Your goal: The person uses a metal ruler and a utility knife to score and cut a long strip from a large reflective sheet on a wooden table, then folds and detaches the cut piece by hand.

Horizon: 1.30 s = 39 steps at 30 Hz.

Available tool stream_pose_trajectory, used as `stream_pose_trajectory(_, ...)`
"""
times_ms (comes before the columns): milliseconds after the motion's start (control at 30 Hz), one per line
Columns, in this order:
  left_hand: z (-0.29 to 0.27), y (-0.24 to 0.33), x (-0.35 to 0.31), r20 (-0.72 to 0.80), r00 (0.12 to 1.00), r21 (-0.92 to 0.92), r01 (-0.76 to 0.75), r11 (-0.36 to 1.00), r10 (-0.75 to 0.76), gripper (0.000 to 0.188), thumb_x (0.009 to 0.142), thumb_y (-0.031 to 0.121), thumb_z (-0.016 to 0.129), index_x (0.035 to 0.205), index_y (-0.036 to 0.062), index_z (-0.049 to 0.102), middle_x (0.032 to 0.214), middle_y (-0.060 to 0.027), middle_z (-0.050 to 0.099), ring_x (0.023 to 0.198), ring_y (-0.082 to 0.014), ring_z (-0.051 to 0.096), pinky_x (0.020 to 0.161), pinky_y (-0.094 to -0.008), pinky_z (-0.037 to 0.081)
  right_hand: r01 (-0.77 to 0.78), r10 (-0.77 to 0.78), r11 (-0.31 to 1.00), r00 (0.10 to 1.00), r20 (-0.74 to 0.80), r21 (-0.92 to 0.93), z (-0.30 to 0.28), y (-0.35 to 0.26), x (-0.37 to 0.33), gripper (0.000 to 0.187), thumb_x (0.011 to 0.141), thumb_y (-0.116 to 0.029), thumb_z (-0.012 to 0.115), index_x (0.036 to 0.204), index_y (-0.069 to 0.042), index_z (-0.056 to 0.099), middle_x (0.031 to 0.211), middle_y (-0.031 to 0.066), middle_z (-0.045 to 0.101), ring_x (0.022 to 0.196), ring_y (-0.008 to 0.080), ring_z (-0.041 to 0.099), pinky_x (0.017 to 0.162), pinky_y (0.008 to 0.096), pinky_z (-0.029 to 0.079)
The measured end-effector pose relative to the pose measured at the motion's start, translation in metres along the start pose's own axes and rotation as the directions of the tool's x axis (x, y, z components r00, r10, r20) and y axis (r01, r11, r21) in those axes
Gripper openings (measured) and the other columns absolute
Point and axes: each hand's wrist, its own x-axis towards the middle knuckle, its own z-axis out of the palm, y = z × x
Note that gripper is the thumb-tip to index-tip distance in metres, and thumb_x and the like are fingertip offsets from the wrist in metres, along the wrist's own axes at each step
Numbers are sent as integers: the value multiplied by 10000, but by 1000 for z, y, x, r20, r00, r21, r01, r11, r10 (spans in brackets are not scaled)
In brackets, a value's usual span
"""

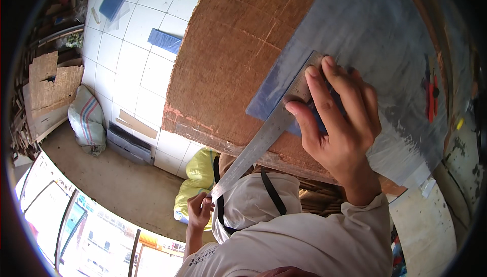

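Observation:
A long steel ruler (253, 147) lies slantwise over a blue-grey sheet (375, 28) and sticks out past the front edge of the brown wooden board (238, 43). My right hand (342, 119) presses on its far end, thumb and fingertips on the metal, fingers bent and partly spread. Beside the board's edge, close to my body, my left hand (199, 209) pinches the ruler's near end. The sheet's blue edge runs close to the ruler. Part of the sheet beneath my right palm is hidden.
A red-handled tool (432, 97) rests on the sheet's right side. On the white tiled floor are blue pieces (114, 0) and a smaller blue strip (165, 40). A striped white sack (86, 119), yellow sacks (200, 170) and scrap wood (53, 81) stand at left.

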Motion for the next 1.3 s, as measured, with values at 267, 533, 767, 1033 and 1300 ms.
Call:
stream_pose_trajectory(267,0,-12,13,8,996,-61,-91,994,92,568,1021,468,589,828,-60,666,645,-114,661,569,-198,694,517,-309,545,15,-15,1000,1000,-12,-5,1,2,0,450,858,-321,816,1193,-28,752,1219,163,728,948,302,701,871,433,547)
stream_pose_trajectory(533,0,-5,29,-1,985,-29,-173,984,173,506,987,448,647,887,-43,715,726,-119,726,671,-226,731,634,-318,547,45,-47,998,998,-40,-38,3,0,3,424,904,-369,760,1172,-41,745,1150,141,729,931,291,722,842,441,564)
stream_pose_trajectory(767,4,3,40,-6,967,-35,-253,967,253,485,978,446,664,896,-30,713,763,-126,731,713,-244,732,663,-333,540,43,-44,999,998,-47,-32,2,1,1,438,858,-333,810,1182,-45,752,1178,145,730,928,293,702,840,429,559)
stream_pose_trajectory(1033,5,4,41,-6,972,-15,-236,972,236,499,962,450,687,894,-44,701,761,-137,723,717,-255,730,672,-343,547,48,-51,998,995,-81,-29,3,1,4,408,886,-370,776,1130,-43,759,1121,146,739,898,296,727,821,433,579)
stream_pose_trajectory(1300,8,4,43,-37,969,9,-244,970,244,528,957,477,687,898,-47,706,771,-151,721,729,-266,734,694,-351,560,14,-14,1000,999,-38,7,0,0,1,448,832,-320,840,1164,-30,761,1170,167,735,956,293,717,871,432,545)
